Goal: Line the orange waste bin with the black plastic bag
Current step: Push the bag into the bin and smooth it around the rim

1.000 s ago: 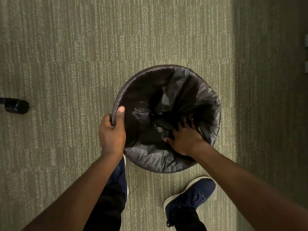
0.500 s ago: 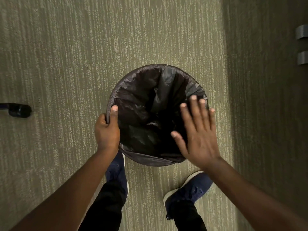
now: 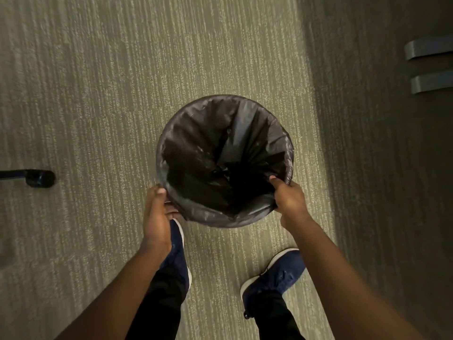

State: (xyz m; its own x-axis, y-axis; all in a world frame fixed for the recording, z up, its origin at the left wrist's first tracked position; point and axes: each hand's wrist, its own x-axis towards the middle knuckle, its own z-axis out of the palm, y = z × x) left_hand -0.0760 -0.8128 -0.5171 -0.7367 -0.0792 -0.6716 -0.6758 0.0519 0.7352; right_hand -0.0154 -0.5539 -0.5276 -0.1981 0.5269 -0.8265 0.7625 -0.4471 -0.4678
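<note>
A round waste bin stands on the carpet in front of me, seen from above. The black plastic bag [image 3: 220, 148] fills its inside and is folded over the whole rim, so none of the orange shows. My left hand [image 3: 157, 214] grips the bag-covered rim at the near left, thumb on top. My right hand [image 3: 289, 200] grips the rim at the near right, thumb hooked inside. The bag's bottom is dark and creased.
Green striped carpet [image 3: 98, 94] lies all around. My two blue shoes [image 3: 274, 273] stand just below the bin. A black chair caster [image 3: 40, 178] sits at the left edge. Two grey metal feet [image 3: 429, 50] lie in the shadowed strip at the upper right.
My right hand came up out of the bag, hovered open over the bin, then closed on the near right rim. My left hand slid lower along the left rim.
</note>
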